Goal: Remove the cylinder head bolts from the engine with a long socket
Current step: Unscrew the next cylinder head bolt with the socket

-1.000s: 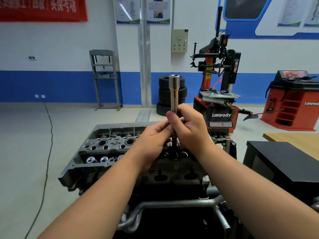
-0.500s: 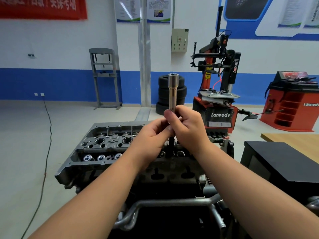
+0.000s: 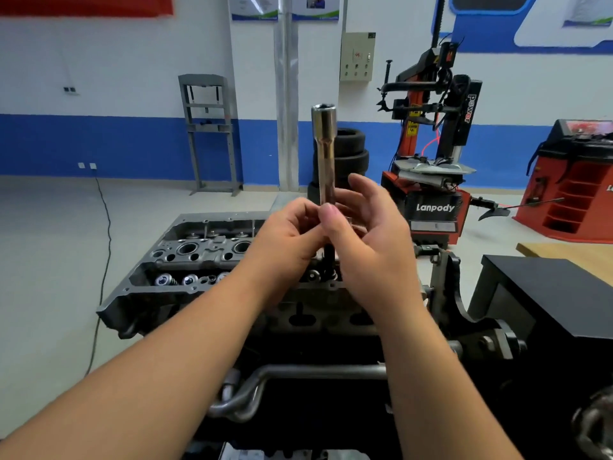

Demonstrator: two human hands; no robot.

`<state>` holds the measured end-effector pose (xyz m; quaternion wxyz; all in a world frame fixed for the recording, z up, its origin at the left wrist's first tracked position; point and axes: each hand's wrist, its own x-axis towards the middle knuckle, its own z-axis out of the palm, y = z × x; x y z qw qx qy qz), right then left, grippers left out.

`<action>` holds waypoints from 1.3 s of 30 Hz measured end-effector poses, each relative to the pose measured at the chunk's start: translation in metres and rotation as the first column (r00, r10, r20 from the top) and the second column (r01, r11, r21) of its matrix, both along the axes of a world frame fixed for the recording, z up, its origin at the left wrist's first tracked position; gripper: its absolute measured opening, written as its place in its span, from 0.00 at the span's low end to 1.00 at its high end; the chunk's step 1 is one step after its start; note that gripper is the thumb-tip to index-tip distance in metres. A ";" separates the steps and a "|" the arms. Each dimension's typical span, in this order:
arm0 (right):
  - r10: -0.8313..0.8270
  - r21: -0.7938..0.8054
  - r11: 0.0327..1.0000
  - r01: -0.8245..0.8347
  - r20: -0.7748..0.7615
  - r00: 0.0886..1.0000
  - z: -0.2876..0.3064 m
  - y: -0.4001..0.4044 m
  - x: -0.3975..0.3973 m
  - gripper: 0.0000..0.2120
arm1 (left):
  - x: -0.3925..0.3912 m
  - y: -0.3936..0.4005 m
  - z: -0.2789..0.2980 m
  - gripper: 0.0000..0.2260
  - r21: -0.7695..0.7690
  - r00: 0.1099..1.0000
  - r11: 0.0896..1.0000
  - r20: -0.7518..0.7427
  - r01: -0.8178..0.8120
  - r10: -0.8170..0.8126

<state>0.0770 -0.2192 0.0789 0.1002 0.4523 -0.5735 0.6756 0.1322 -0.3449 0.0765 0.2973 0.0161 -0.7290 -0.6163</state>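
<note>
A chrome long socket (image 3: 324,151) stands upright above the grey cylinder head (image 3: 199,254) of the engine, its open end up. My left hand (image 3: 288,240) grips its lower part from the left with curled fingers. My right hand (image 3: 368,240) has its thumb across the front of the socket and its index finger behind it, while the other fingers are spread loosely to the right. Below my hands a dark shaft (image 3: 329,260) runs down to the head near the valve springs (image 3: 175,280).
A black box (image 3: 547,293) and a wooden table (image 3: 570,257) stand at the right. Behind the engine are stacked tyres (image 3: 351,151), a red tyre changer (image 3: 434,194) and a red cabinet (image 3: 577,194). A metal pipe (image 3: 298,373) crosses below the engine.
My right hand has loosened from a closed grip, with its fingers now spread. The socket stays upright in the same place over the head. The camera has tilted slightly.
</note>
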 end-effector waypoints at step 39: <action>0.073 -0.050 0.996 -0.072 0.005 0.997 0.001 -0.018 -0.017 0.07 | 0.002 0.001 0.000 0.22 0.027 0.999 0.999 -0.025 -0.046 0.047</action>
